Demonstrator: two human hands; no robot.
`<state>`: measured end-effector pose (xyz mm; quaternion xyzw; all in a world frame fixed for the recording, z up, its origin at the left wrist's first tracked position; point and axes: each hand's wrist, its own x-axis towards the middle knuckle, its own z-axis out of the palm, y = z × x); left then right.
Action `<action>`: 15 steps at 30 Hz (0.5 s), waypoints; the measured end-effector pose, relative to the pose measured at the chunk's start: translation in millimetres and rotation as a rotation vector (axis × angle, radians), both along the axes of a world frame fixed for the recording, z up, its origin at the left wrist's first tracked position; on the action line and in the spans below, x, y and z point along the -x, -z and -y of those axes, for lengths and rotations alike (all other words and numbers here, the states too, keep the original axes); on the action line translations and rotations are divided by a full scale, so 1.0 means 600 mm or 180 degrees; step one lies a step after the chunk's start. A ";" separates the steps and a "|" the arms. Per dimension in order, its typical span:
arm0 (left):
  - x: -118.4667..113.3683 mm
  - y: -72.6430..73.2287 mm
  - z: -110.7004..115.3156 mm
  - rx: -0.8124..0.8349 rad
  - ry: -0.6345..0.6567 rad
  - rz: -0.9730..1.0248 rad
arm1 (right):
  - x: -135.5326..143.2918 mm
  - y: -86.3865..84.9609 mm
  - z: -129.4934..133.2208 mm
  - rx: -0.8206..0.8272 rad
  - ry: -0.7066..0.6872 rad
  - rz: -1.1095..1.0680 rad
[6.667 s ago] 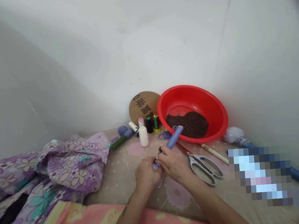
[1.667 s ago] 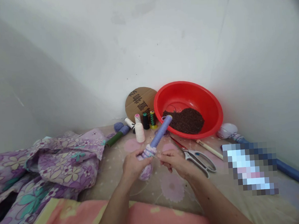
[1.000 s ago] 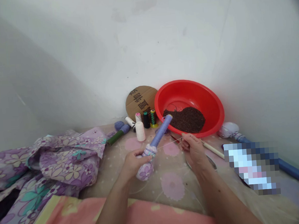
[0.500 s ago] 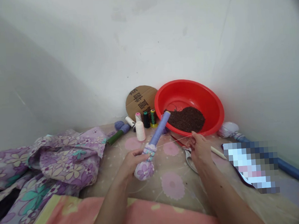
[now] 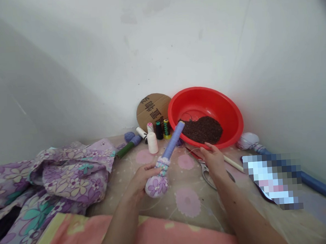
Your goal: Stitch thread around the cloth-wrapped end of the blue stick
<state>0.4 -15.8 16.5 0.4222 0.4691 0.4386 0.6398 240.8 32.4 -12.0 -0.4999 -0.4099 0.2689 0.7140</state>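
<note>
1. We hold the padded stick (image 5: 172, 143) at the centre of the frame, its rounded floral fabric head low and its smooth, blue-wrapped shaft slanting up and rightward; the tip overlaps the basin's rim in view.
2. Our left hand (image 5: 144, 179) wraps its fingers around the stick's neck, where the cloth is gathered into bumpy ruffles.
3. Our right hand (image 5: 212, 158), right of centre, has its thumb and forefinger drawn near each other beside a fine, pale thread (image 5: 194, 149); we cannot tell whether they pinch it.
4. Under that hand we see one pair of scissors (image 5: 206, 174) with grey looped handles, partly covered.
5. Behind, one glossy red plastic basin (image 5: 191, 102) holds a coarse dark heap (image 5: 204, 129); just left of it stands one corrugated cardboard disc (image 5: 151, 108).
6. We count five thread spools (image 5: 152, 143) left of centre: four upright, one tilted.
7. One crumpled floral cloth (image 5: 74, 176) lies at the left of the tabletop (image 5: 120, 199), and one soft pink-and-yellow cloth (image 5: 171, 238) spans the lower edge.
</note>
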 end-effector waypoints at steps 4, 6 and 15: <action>0.000 -0.001 0.000 0.0016 -0.0039 -0.0003 | 0.007 -0.015 0.012 0.0091 0.0322 0.0420; 0.000 -0.002 0.000 0.0028 -0.0026 0.0016 | 0.016 -0.023 0.018 0.0077 0.0150 0.0480; -0.003 -0.006 0.002 -0.0022 -0.0080 0.0073 | 0.083 -0.032 0.058 0.1355 -0.2932 -0.0306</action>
